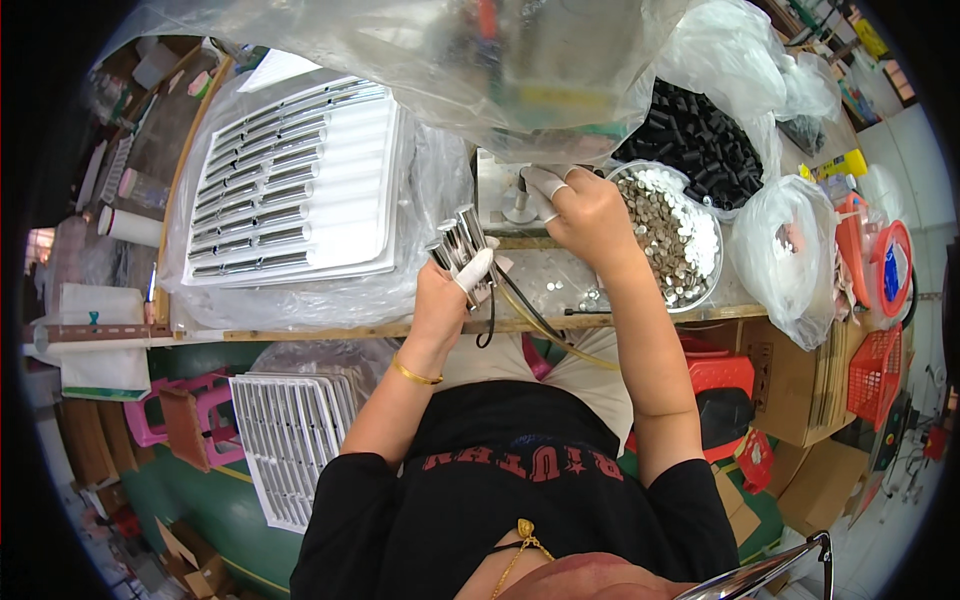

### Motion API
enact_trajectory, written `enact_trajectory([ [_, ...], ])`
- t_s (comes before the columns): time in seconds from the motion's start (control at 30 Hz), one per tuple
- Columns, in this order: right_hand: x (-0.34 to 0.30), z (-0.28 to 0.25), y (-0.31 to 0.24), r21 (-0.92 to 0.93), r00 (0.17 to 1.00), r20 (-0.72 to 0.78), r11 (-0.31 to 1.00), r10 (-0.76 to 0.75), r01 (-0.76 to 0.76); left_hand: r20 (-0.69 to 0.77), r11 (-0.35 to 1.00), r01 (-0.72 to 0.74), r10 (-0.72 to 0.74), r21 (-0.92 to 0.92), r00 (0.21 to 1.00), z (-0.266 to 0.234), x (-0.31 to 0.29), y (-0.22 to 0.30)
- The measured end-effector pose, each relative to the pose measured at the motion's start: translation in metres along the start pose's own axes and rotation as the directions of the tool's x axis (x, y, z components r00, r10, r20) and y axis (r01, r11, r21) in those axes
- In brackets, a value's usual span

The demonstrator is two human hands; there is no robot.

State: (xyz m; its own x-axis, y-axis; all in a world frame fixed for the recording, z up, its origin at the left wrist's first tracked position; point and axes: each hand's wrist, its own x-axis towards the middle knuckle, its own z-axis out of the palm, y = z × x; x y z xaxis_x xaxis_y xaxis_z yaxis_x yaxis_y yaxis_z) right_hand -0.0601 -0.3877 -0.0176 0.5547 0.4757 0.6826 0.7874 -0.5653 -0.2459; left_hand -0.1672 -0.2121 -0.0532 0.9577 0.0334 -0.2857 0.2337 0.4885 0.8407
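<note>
My left hand (455, 285), with white finger covers, is closed around several shiny metal tubes (464, 232) at the table's front edge. My right hand (588, 215), also in white finger covers, reaches to a small fixture with a round pale base (520, 212). Its fingers are bent together beside a short dark upright piece (521, 182); what they pinch, if anything, is hidden. Close to the right wrist stands a round clear tub (716, 262) of small white and metallic discs (655, 225).
Left, a white tray (350, 185) carries rows of chrome tubes. Black cylindrical pieces (690, 140) fill a plastic-lined container at the back right. Plastic sheeting (400, 50) hangs over the fixture. Cables (530, 312) cross the table edge. A second tube-filled tray stack (290, 440) stands below left.
</note>
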Motion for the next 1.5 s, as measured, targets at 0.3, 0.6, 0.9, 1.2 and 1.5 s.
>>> enact_trajectory([
  [0.3,-0.038,-0.003,-0.035,0.454,0.783,0.387,0.639,0.486,-0.621,0.01,0.985,-0.093,0.096,-0.144,0.995,0.01,0.014,-0.001],
  [0.6,-0.041,-0.001,-0.036,0.46,0.626,0.584,0.424,0.517,-0.78,0.169,0.989,-0.145,0.137,0.035,0.976,0.011,0.019,-0.003],
  [0.9,-0.037,-0.002,-0.011,0.815,0.578,0.275,0.132,0.769,-0.564,0.487,0.062,-0.677,0.648,0.733,0.586,-0.009,0.064,-0.007],
  [1.2,-0.026,0.019,-0.012,0.851,0.681,0.058,0.32,0.73,-0.416,0.536,-0.083,-0.603,0.566,0.793,0.627,0.002,0.083,-0.013],
  [1.5,-0.012,0.005,-0.021,0.279,0.935,-0.177,0.926,0.308,-0.253,0.544,-0.076,-0.622,0.574,0.779,0.612,0.001,0.073,-0.02],
])
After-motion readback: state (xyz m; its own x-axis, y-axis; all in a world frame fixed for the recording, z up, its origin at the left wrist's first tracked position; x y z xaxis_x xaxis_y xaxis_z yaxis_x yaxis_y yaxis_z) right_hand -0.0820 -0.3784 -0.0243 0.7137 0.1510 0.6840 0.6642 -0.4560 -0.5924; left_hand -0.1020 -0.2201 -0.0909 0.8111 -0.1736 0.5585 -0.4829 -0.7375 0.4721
